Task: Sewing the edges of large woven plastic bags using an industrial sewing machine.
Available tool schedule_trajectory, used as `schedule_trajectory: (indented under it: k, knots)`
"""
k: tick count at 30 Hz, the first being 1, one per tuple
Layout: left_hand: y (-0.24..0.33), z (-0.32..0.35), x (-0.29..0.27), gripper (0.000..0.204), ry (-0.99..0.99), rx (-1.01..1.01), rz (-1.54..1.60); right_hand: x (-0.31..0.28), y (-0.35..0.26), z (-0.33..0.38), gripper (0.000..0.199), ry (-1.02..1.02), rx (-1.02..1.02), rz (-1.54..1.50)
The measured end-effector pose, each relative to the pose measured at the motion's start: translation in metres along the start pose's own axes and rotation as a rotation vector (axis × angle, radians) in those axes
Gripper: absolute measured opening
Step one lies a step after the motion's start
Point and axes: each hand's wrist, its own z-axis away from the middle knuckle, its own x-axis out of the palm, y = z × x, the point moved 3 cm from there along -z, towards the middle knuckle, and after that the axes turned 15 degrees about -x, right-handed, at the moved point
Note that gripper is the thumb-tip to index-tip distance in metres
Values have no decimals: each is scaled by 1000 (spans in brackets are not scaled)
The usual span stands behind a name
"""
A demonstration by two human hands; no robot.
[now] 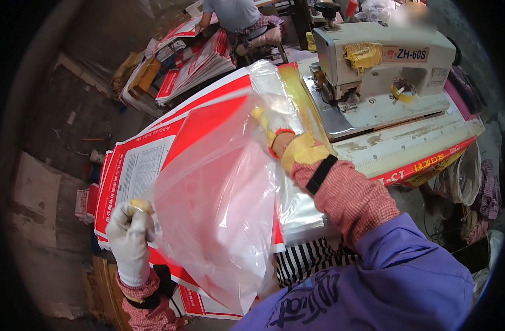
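A clear plastic bag (219,220) hangs spread between my hands, over a stack of red and white printed sacks (139,160). My left hand (132,231), in a white glove with yellowish fingertips, is closed on the left edge of the bag. Higher up and to the right, my right hand (266,124) in a yellow-and-white glove is at the bag's upper right edge. Its fingers look closed on the plastic there, though they are blurred and partly behind film. More clear film (302,212) lies on the right side of the stack.
A white industrial sewing machine (374,66) stands on a worn table (390,138) at the right. Beyond the stack, another person (236,16) sits beside more piled red and white sacks (200,69). Striped black and white cloth (307,262) is close to my body.
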Motion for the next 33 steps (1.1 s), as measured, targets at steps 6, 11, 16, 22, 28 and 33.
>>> schedule_trajectory:
  k: [6,11,16,22,28,33]
  knots:
    - [-65,50,77,13,-831,469,-782,11,-102,20,44,137,525,-1440]
    - [-85,58,104,10,-965,524,-1087,37,-68,43,41,303,408,-1366]
    - [31,-4,123,8,-720,850,-872,43,-69,59,32,176,415,-1356]
    - [90,-90,197,21,100,1214,-973,38,-126,58,19,-574,-39,-347]
    - [13,-107,236,25,-525,906,-1347,39,-106,82,25,-445,-247,81]
    - [55,-130,228,7,189,971,-1460,7,-136,76,71,-616,256,-333]
